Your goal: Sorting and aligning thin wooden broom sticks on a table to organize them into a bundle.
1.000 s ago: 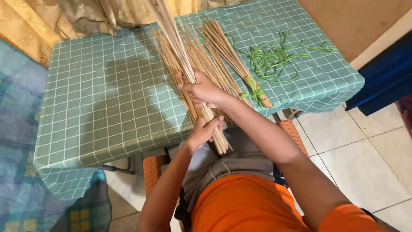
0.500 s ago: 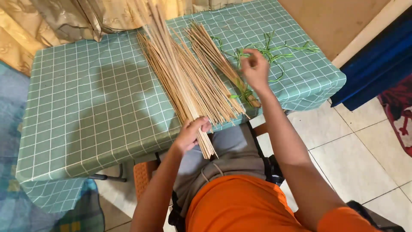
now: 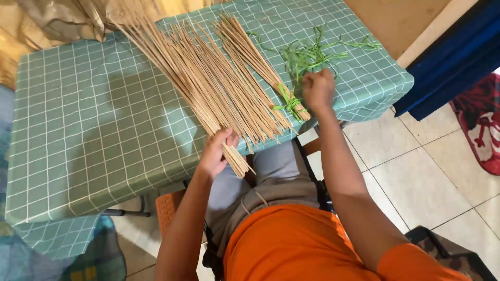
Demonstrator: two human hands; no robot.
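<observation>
A spread of long thin bamboo sticks (image 3: 208, 88) lies slanted across a table covered in a green checked cloth (image 3: 94, 125). My left hand (image 3: 214, 152) grips the near ends of a bunch of these sticks at the table's front edge. Beside them lies a smaller bundle of sticks (image 3: 255, 57) tied with a green strip (image 3: 289, 102). My right hand (image 3: 319, 89) is closed over a loose pile of green strips (image 3: 312, 52), pinching one of them, just right of the tied bundle.
Yellow-beige curtain fabric (image 3: 57, 21) hangs behind the table. A blue cloth (image 3: 448, 62) and a red patterned mat (image 3: 482, 125) lie to the right on the tiled floor (image 3: 416, 171). I sit on an orange chair (image 3: 166, 208).
My right hand left the stick bunch and reached right to the green strips. The sticks fanned out flatter on the table. My left hand keeps hold of their near ends.
</observation>
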